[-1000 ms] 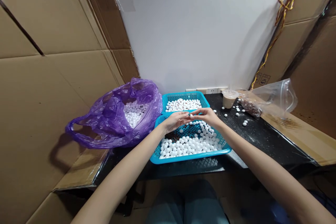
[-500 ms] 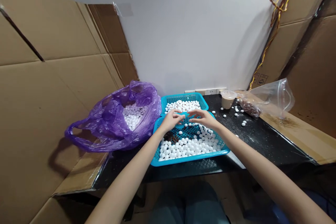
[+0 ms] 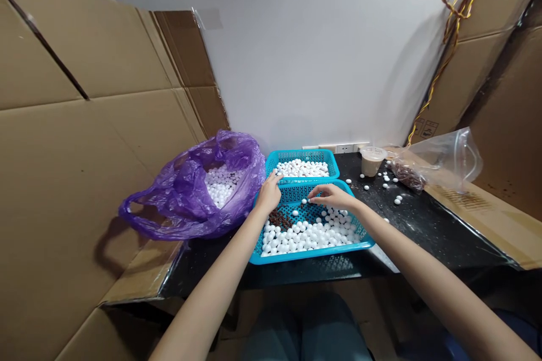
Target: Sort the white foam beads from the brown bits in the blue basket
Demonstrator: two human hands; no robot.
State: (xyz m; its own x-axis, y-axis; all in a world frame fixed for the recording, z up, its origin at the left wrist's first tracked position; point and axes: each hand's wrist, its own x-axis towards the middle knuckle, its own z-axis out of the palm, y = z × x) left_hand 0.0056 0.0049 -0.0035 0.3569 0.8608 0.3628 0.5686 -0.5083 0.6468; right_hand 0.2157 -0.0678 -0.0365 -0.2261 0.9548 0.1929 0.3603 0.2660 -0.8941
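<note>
A near blue basket (image 3: pixel 311 251) holds many white balls (image 3: pixel 305 235) and a small heap of brown bits (image 3: pixel 279 218). A far blue basket (image 3: pixel 303 154) behind it holds more white balls. My left hand (image 3: pixel 270 193) reaches over the rim between the two baskets, fingers loosely curled; what it holds, if anything, is hidden. My right hand (image 3: pixel 332 196) hovers over the near basket, its fingertips pinching a white ball (image 3: pixel 309 201).
A purple plastic bag (image 3: pixel 190 192) full of white balls lies left of the baskets. A lidded cup (image 3: pixel 371 160), a clear bag (image 3: pixel 436 162) with brown bits and loose white balls sit at the right on the black table (image 3: pixel 423 225). Cardboard walls stand on both sides.
My hands, joined above the near basket a second ago, have parted. The left hand moved toward the far basket; the right hand dropped lower over the near basket.
</note>
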